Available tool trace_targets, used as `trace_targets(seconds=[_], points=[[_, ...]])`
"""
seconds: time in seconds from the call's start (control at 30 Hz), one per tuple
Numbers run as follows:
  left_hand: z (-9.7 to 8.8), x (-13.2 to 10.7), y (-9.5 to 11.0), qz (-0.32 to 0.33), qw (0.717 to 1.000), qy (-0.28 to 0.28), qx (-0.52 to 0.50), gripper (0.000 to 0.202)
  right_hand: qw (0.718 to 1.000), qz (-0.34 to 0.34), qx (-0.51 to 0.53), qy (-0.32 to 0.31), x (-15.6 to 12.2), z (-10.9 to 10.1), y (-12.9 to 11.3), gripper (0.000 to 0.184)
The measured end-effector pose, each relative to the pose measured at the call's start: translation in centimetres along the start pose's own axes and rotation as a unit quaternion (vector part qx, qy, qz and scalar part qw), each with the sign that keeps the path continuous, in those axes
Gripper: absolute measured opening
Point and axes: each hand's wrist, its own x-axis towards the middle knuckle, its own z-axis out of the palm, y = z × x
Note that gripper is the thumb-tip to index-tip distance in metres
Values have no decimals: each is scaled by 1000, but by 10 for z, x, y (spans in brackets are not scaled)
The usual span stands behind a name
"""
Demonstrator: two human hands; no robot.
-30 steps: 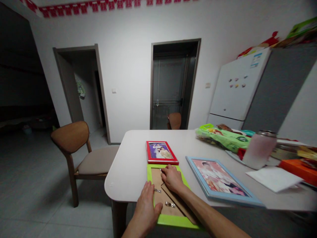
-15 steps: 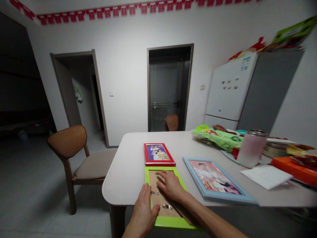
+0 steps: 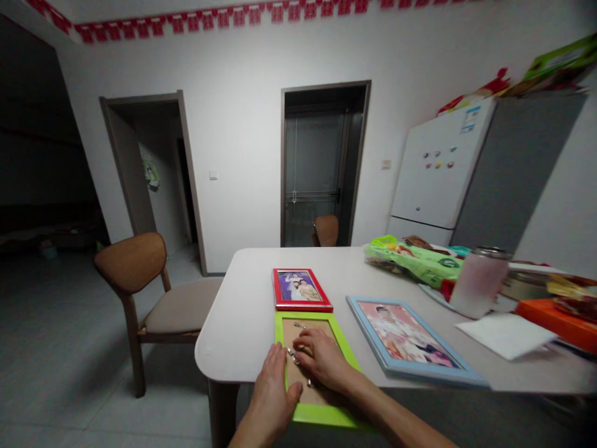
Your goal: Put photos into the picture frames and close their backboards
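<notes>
A green picture frame (image 3: 321, 414) lies face down, its brown backing board (image 3: 321, 325) upward and its near end past the table's edge. My left hand (image 3: 270, 389) holds the frame's left side, fingers straight along the border and thumb over it. Above the board, my right hand (image 3: 324, 361) has bent fingers at a metal clip (image 3: 292, 355) near the left border. Another clip (image 3: 299, 325) shows at the far end, and one (image 3: 309, 382) sits partly under my right hand. Beyond the green frame is a red picture frame (image 3: 302, 307), face up.
A blue picture frame (image 3: 389, 364) lies face up on the white table (image 3: 233, 323), right of my hands. Farther right are a white paper (image 3: 506, 336), a pink bottle (image 3: 480, 283), a green bag (image 3: 420, 261) and an orange box (image 3: 555, 320). A chair (image 3: 135, 267) stands at left.
My right hand has gone from lying flat on the backing board to bent fingers at the left clip. The dark gap beside the board is less visible. My left hand stays on the frame.
</notes>
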Motion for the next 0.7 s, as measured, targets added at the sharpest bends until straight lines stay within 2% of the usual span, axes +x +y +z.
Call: trace_targets(seconds=[0.13, 0.27, 0.33, 0.5, 0.7], points=[[0, -1, 0, 0, 1000, 3, -2, 62, 998, -25, 54, -19, -19, -10, 8, 24], [0, 0, 0, -1, 1000, 12, -8, 61, 998, -33, 45, -39, -32, -9, 8, 15], [1, 0, -1, -1, 1000, 15, -13, 61, 998, -21, 44, -35, -35, -8, 8, 18], [2, 0, -2, 7, 1000, 20, -18, 60, 999, 24, 22, -11, -38, -12, 15, 39], [-1, -1, -1, 3, 999, 22, -36, 60, 999, 45, 5, 9, -38, -12, 19, 37]])
